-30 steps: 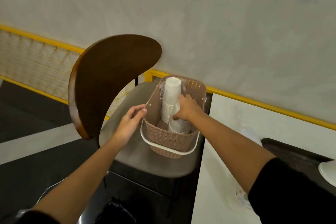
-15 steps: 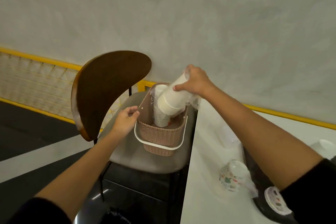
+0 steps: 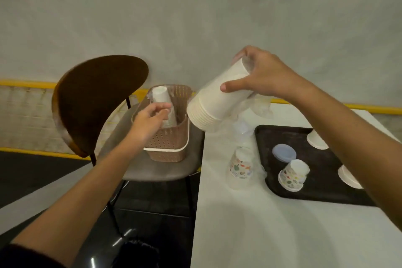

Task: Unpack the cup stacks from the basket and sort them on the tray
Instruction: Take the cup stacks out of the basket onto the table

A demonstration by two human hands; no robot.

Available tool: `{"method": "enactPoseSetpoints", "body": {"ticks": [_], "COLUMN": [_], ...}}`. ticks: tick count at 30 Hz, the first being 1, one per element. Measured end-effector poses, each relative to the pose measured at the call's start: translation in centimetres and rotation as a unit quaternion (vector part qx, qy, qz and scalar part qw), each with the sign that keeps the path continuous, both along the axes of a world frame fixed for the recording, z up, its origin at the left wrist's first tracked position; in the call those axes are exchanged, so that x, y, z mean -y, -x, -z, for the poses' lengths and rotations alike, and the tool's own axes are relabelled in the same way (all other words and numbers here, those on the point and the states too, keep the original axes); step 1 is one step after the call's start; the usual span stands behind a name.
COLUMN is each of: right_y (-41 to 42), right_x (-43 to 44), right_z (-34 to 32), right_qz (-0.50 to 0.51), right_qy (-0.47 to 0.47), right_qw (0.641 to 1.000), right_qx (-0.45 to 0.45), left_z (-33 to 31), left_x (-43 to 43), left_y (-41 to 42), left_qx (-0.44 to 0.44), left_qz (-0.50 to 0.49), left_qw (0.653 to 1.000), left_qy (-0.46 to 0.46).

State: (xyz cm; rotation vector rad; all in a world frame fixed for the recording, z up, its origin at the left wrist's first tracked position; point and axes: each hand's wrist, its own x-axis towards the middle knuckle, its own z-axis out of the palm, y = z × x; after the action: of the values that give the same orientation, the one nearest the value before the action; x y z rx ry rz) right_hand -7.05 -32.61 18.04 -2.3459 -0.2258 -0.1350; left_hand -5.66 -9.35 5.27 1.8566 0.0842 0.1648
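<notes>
**Carrying a cup stack to the tray, head view.** A stack of white cups [image 3: 217, 104] is held in mid-air at centre frame, tilted with its open rims down and to the left. It is well apart from the basket [image 3: 167, 148], which sits on the chair [image 3: 97, 102] seat at centre left. The right hand [image 3: 263, 76] is wrapped round the narrow upper end, with the thumb laid across the near side. Clear wrap [image 3: 261, 106] trails loosely below the stack.

The left hand [image 3: 150, 119] is seen over the basket rim with its fingers loosely curled. Blur hides whether anything is pinched. A second stack [image 3: 161, 95] stands upright inside the basket.

The black tray [image 3: 322, 189] lies at right on the white table [image 3: 261, 235]. It holds a patterned cup [image 3: 293, 175], a blue lid [image 3: 283, 152] and two white cups [image 3: 316, 140] near the forearm. A wrapped patterned stack [image 3: 240, 164] stands on the table just beside the tray's left edge.

The stack is probably best brought upright before it is lowered, since cups held only at the top may slide loose at this tilt. Bare tray beside the white cups appears to be the fitting spot. The patterned stack and the trailing wrap should be kept clear of the path.
</notes>
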Motion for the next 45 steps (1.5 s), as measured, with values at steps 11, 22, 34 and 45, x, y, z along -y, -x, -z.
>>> {"method": "enactPoseSetpoints", "body": {"ticks": [11,22,34,45], "right_y": [8.3,9.4,8.3,-0.2], "right_x": [3.7,3.1,2.5,-3.3], "right_z": [10.5,18.8,16.3,10.3], "right_qz": [-0.057,-0.084,-0.097,-0.106], "right_qy": [0.118,0.294,0.322,0.128], "right_qw": [0.985,0.941,0.934,0.983], "right_qx": [-0.114,-0.141,-0.118,-0.073], "left_z": [4.9,8.5,7.7,4.1], "left_x": [6.5,7.6,3.5,-3.4], "left_y": [4.6,6.6,5.6,2.2], "left_qx": [-0.059,-0.107,-0.098,-0.037], "left_qz": [0.165,0.189,0.144,0.064], "left_qw": [0.984,0.976,0.984,0.997], "left_qy": [0.019,0.008,0.036,-0.014]}}
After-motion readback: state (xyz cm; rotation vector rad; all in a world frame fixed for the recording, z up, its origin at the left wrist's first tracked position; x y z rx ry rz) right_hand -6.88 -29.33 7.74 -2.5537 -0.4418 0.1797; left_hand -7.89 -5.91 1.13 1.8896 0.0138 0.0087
